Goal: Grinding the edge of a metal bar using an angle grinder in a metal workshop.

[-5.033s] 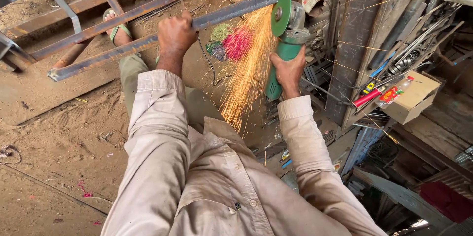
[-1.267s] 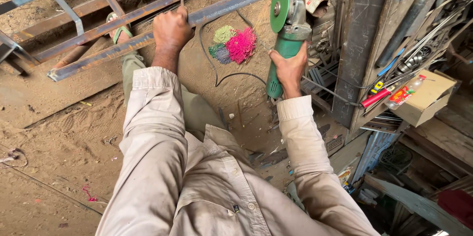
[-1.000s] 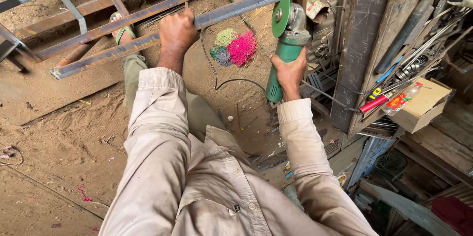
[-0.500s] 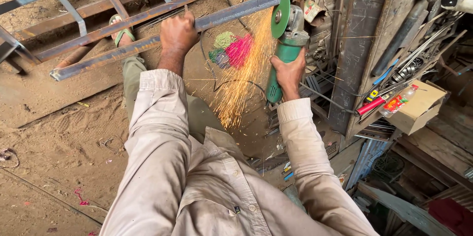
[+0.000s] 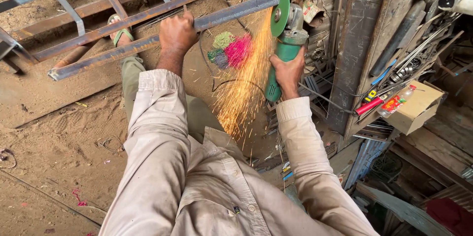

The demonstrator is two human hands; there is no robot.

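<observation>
My left hand [image 5: 176, 35] grips a long steel angle bar [image 5: 148, 41] that runs from lower left to upper right. My right hand [image 5: 288, 71] is closed around the green body of an angle grinder [image 5: 283, 53]. Its green disc [image 5: 279, 7] touches the bar's right end, and a stream of orange sparks [image 5: 244, 85] falls toward me. My foot in a green sandal [image 5: 117, 26] rests by the bar.
A welded steel frame [image 5: 74, 7] lies on the sandy ground beyond the bar. A rusty metal bench [image 5: 364, 44] with tools stands to the right, a cardboard box [image 5: 414, 108] beside it. Coloured scrub pads [image 5: 230, 51] and a black cable [image 5: 212, 76] lie below the bar.
The grinder disc was lifted off the bar with no sparks about a second ago. It has come back onto the bar's end, and the spark stream has grown thicker.
</observation>
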